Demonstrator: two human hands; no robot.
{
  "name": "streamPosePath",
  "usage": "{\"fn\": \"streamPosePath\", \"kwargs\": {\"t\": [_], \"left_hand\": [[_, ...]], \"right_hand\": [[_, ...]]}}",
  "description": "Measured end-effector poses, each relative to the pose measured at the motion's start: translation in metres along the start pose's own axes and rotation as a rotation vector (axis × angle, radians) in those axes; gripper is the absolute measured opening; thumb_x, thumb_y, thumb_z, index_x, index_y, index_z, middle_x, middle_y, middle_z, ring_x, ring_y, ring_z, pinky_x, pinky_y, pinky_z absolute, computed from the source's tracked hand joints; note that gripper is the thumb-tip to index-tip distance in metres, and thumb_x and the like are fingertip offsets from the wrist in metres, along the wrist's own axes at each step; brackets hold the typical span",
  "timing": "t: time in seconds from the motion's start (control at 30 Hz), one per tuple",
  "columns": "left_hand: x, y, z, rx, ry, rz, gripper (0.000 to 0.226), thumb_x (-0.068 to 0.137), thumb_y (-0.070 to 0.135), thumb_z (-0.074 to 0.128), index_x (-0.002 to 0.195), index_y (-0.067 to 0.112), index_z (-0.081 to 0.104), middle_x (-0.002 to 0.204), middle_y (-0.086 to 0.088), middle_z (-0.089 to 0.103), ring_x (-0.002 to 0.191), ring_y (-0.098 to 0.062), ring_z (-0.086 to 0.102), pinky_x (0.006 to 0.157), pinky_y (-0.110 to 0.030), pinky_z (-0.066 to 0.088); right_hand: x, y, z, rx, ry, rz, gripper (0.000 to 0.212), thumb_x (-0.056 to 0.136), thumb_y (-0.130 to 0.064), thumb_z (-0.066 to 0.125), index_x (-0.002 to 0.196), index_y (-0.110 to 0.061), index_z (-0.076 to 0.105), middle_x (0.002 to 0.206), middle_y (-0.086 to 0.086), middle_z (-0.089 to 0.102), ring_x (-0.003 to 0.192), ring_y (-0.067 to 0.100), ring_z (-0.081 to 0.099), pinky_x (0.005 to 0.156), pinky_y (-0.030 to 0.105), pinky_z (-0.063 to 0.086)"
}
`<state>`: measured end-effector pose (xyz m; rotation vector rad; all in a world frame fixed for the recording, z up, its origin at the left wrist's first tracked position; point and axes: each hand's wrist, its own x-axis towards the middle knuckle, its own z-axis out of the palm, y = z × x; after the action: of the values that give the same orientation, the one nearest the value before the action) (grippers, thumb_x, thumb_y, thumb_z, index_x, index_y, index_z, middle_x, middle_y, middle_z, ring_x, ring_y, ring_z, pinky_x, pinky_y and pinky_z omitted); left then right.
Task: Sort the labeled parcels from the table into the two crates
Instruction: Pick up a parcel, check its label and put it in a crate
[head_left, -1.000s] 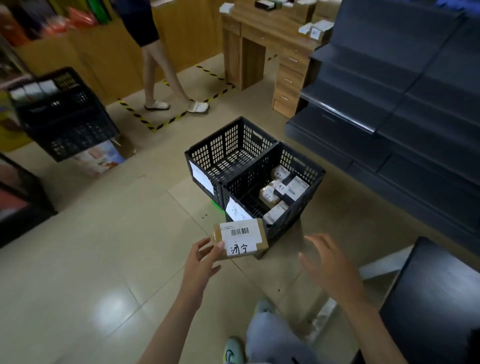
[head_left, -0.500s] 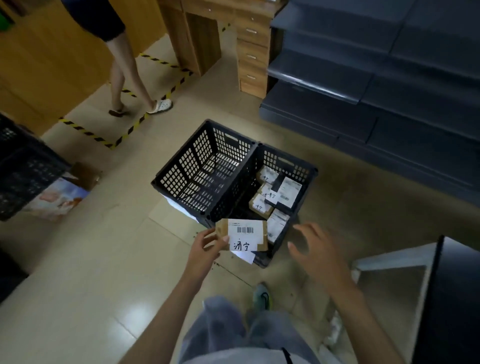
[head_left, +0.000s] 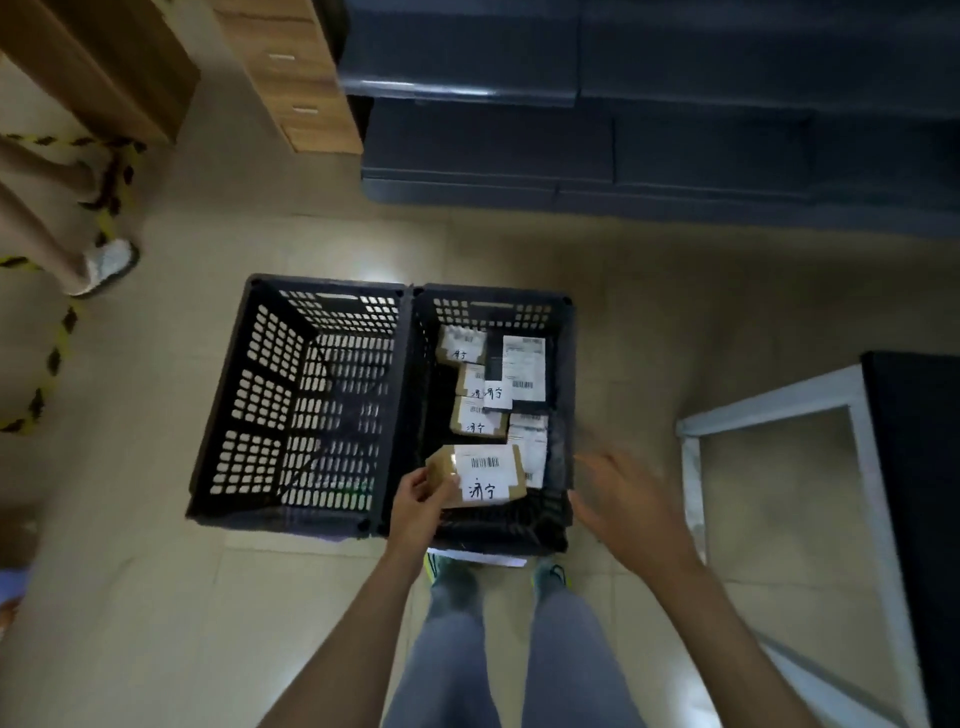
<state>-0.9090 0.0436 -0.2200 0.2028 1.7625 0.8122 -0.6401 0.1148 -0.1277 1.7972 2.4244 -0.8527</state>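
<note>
Two black perforated crates stand side by side on the floor below me. The left crate (head_left: 236, 395) holds nothing. The right crate (head_left: 563, 384) contains several small labelled parcels (head_left: 475, 423). My left hand (head_left: 415, 501) pinches a brown cardboard parcel (head_left: 480, 475) by its left end, holding it over the near part of the right crate. Its white label shows a barcode and handwritten characters. My right hand (head_left: 623, 506) hovers with fingers spread just right of the right crate, holding nothing.
A dark table (head_left: 914, 467) with a white frame stands at the right. Dark grey shelving (head_left: 649, 130) runs along the back, beside a wooden drawer unit (head_left: 296, 78). Another person's leg and shoe (head_left: 106, 265) are at the left, near yellow-black floor tape.
I have stepped up to the crates and now look straight down into them. My left hand has carried the parcel from in front of the right crate to above its near end.
</note>
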Motion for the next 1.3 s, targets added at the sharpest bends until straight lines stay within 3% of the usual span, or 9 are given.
{"fn": "streamPosePath", "kwargs": {"t": [0.17,0.37,0.53,0.67,0.77,0.87,1.0,1.2,1.3], "left_hand": [[0.073,-0.018,0.007,0.07,-0.017,-0.064,0.063,0.089,0.024,0.084,0.143,0.014,0.054,0.136,-0.008,0.064,0.12,-0.025,0.063,0.107,-0.042,0.05],[0.156,-0.051,0.023,0.08,-0.04,-0.081,0.053,0.093,0.018,0.08,0.139,0.02,0.054,0.126,0.002,0.061,0.101,-0.003,0.061,0.077,-0.019,0.047],[0.216,-0.082,0.039,0.143,-0.019,-0.078,0.055,0.089,0.02,0.083,0.137,0.021,0.057,0.131,0.003,0.061,0.098,-0.004,0.06,0.075,-0.013,0.043],[0.248,-0.102,0.042,0.129,-0.026,-0.09,0.051,0.093,0.024,0.079,0.138,0.028,0.056,0.135,0.005,0.059,0.113,-0.015,0.061,0.094,-0.028,0.05],[0.264,-0.116,0.04,0.104,-0.05,-0.109,0.044,0.097,0.021,0.073,0.135,0.033,0.055,0.138,-0.001,0.065,0.121,-0.019,0.065,0.104,-0.039,0.052],[0.274,-0.122,0.045,0.185,-0.117,-0.09,0.06,0.098,0.012,0.07,0.151,0.028,0.045,0.139,0.001,0.063,0.125,-0.018,0.061,0.103,-0.033,0.048],[0.277,-0.123,0.056,0.258,-0.155,-0.059,0.085,0.087,0.009,0.083,0.156,0.028,0.038,0.134,0.004,0.066,0.119,-0.015,0.063,0.097,-0.028,0.046],[0.284,-0.135,0.065,0.29,-0.149,0.005,0.125,0.07,0.009,0.097,0.164,0.035,0.02,0.148,0.01,0.057,0.137,-0.013,0.052,0.114,-0.035,0.042],[0.282,-0.138,0.071,0.308,-0.124,0.063,0.128,0.07,0.012,0.097,0.164,0.04,0.015,0.153,0.013,0.051,0.138,-0.009,0.049,0.118,-0.036,0.038]], "right_hand": [[0.031,0.014,0.038,0.011,-0.003,0.082,0.042,0.091,-0.044,0.064,0.127,-0.023,0.064,0.118,-0.003,0.063,0.107,0.022,0.062,0.084,0.039,0.055],[0.077,0.04,0.094,0.014,0.002,0.093,0.045,0.09,-0.036,0.072,0.131,-0.022,0.062,0.132,-0.001,0.061,0.117,0.024,0.062,0.089,0.044,0.057],[0.105,0.064,0.133,0.056,0.036,0.112,0.05,0.091,-0.03,0.072,0.138,-0.018,0.06,0.144,0.003,0.055,0.125,0.024,0.058,0.098,0.045,0.056],[0.114,0.075,0.152,0.074,0.026,0.13,0.054,0.094,-0.034,0.063,0.145,-0.016,0.055,0.15,0.002,0.05,0.13,0.022,0.055,0.106,0.045,0.052],[0.113,0.081,0.159,0.068,0.043,0.119,0.055,0.093,-0.024,0.071,0.145,-0.015,0.056,0.15,0.002,0.05,0.132,0.022,0.052,0.109,0.042,0.049],[0.11,0.083,0.162,0.081,0.06,0.11,0.055,0.091,-0.016,0.073,0.143,-0.017,0.058,0.149,0.002,0.051,0.133,0.022,0.05,0.108,0.04,0.044],[0.107,0.085,0.165,0.1,0.07,0.122,0.05,0.092,-0.018,0.072,0.14,-0.016,0.061,0.15,-0.001,0.05,0.134,0.018,0.047,0.107,0.037,0.042],[0.106,0.084,0.166,0.136,0.079,0.147,0.047,0.093,-0.019,0.069,0.139,-0.016,0.062,0.15,-0.004,0.05,0.136,0.017,0.049,0.108,0.032,0.038],[0.104,0.085,0.168,0.152,0.062,0.149,0.048,0.093,-0.02,0.068,0.141,-0.017,0.061,0.152,-0.005,0.048,0.138,0.016,0.048,0.11,0.032,0.036]]}}
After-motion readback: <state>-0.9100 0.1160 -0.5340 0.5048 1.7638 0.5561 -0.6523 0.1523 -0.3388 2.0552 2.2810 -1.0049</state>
